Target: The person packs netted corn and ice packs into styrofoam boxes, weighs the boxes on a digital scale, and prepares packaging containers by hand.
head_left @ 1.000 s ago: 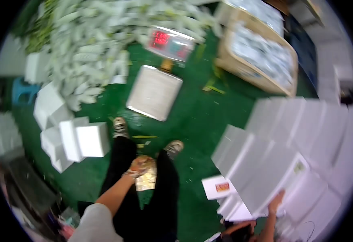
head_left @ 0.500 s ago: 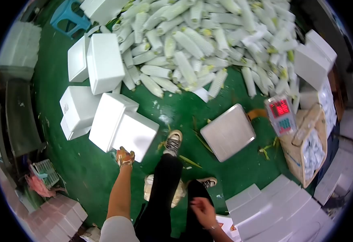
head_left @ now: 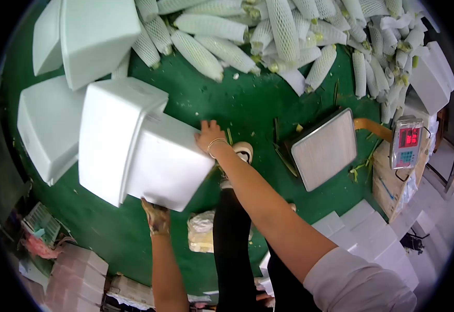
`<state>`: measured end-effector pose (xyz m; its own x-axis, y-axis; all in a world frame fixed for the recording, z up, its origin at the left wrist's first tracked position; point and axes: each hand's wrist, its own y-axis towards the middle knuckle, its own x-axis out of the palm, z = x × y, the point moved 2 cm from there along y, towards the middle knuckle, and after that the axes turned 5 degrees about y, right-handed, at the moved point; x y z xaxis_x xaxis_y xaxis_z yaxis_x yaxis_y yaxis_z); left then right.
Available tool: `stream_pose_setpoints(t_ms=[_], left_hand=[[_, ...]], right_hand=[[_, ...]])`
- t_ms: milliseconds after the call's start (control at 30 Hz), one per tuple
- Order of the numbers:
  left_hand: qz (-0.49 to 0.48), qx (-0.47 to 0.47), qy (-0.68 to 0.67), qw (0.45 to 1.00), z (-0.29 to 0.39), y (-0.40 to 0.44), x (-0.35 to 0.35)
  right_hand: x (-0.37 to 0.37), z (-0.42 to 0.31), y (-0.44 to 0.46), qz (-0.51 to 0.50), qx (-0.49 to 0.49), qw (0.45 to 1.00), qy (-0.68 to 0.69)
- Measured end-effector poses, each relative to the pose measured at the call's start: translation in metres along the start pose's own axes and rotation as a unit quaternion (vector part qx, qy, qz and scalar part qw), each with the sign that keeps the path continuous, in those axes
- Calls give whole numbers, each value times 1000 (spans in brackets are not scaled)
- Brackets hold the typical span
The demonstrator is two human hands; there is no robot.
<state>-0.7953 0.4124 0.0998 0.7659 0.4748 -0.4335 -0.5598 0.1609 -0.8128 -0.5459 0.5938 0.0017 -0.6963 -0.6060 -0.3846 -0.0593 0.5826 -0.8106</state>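
A white foam box (head_left: 167, 164) lies tilted on the green floor in front of me, pushed up against or partly inside a larger-looking white foam box (head_left: 112, 140). My left hand (head_left: 157, 217), in a stained glove, grips its lower edge, with the fingertips partly hidden beneath it. At its far right corner, my right hand (head_left: 209, 138) has its fingers bent over the edge, a bracelet at the wrist. More white foam boxes (head_left: 48, 127) sit just to the left.
Long pale vegetables in foam netting (head_left: 211, 49) are heaped at the back. A platform scale (head_left: 324, 151) with a red-lit display (head_left: 408, 138) stands right. Stacked white boxes (head_left: 367, 234) are lower right; a wrapped bundle (head_left: 201, 234) lies by my feet.
My right hand has come from beside my leg to the box's far right corner. My left hand stays at the lower edge. The view has moved closer to the boxes.
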Motion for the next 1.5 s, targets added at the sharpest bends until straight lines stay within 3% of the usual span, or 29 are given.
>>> stream_pose_setpoints(t_ms=[33,100,133,200,267,333,367,400,467,500,533,633,700,767,833,867,933,1000,1033,1100,1133,1167,1200,1233,1300,1333,1400,1467,1500], left_hand=[[11,39,176,984,0,2,-11],[1,13,18,1000,14,-17,-7],[37,64,95,993,31,-51,-7],[-33,14,36,999,80,-110,-7],[-89,-42,-15,995,101,-166,-13],[-189,87,12,978,87,-189,-5],[-236,78,139,959,77,-196,14],[-300,93,181,932,67,-216,40],[-446,158,168,865,45,-268,99],[-476,67,116,869,18,-270,119],[-502,-27,59,862,-17,-263,144],[-502,1,90,860,-103,-202,157],[-592,26,32,805,-105,-177,176],[-450,-61,-128,882,-67,-227,181],[-260,73,83,959,-20,-299,174],[-299,277,373,833,-7,-301,174],[-287,455,564,627,-11,-258,149],[-281,380,463,749,-9,-265,130],[-275,276,389,835,-8,-258,124],[-236,271,437,824,10,-281,113],[-228,215,420,852,16,-294,115],[-250,115,308,911,10,-278,108],[-265,13,187,946,1,-257,104],[-286,-2,134,949,-7,-248,108],[-280,-17,58,958,-24,-234,123],[-269,-39,8,962,-30,-239,141],[-244,-77,-68,964,-27,-280,154],[-220,-138,-72,963,-26,-319,144],[-247,-107,-21,963,-40,-312,117]], right_hand=[[9,4,-10,-26,22,998,50],[-9,5,-41,-95,36,990,98],[-33,3,-69,-139,35,985,100],[-70,21,-124,-159,21,980,119],[-159,20,-197,-144,54,917,368],[-194,29,-257,-129,28,885,447],[-199,36,-288,-70,-50,919,383],[-187,43,-307,-32,-56,847,528],[-221,49,-351,240,-218,891,318],[-235,56,-371,231,-182,942,164],[-233,70,-379,234,-203,943,121],[-223,110,-386,280,-165,929,175],[-254,128,-382,385,-159,898,140],[-303,126,-365,452,-209,856,138],[-348,113,-321,480,-238,830,157],[-363,105,-287,491,-228,827,152],[-375,97,-208,478,-160,854,125],[-399,97,-173,395,-89,911,75],[-413,103,-169,319,-72,944,36],[-399,108,-173,141,-74,987,-25],[-390,111,-179,49,-92,993,-56],[-381,122,-185,-44,-103,990,-87],[-344,134,-202,50,-134,984,-110],[-308,144,-219,98,-150,980,-85],[-225,163,-244,23,-202,969,140],[-195,159,-259,-42,-178,963,196],[-171,162,-300,21,-237,925,298],[-183,155,-365,194,-294,893,279],[-200,154,-403,204,-289,902,247]])
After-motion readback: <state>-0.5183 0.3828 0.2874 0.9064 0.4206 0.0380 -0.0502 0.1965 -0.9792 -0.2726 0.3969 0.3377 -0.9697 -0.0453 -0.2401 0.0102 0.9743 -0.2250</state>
